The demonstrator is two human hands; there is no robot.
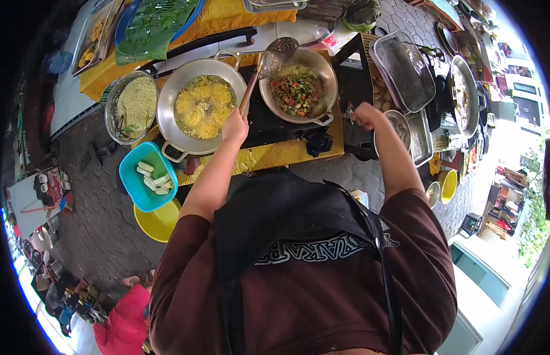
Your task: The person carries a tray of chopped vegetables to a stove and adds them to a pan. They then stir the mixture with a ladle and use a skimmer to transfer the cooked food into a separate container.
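My left hand (235, 125) grips the wooden handle of a metal skimmer (279, 52), whose perforated head hangs over the rim of a wok of chopped mixed vegetables (297, 90). Left of it, a bigger wok (204, 106) holds bubbling yellow food. Both woks sit on a black stove (269, 121). My right hand (365, 114) is closed in a fist at the stove's right end, beside the vegetable wok's handle. Whether it holds anything is hidden.
A steel bowl of pale yellow crumbs (133, 103) stands left of the woks. Below it are a blue tub of white pieces (148, 176) and a yellow bowl (159, 222). A banana leaf (154, 23) lies at the back. Metal trays (402, 71) and a pan (464, 94) crowd the right.
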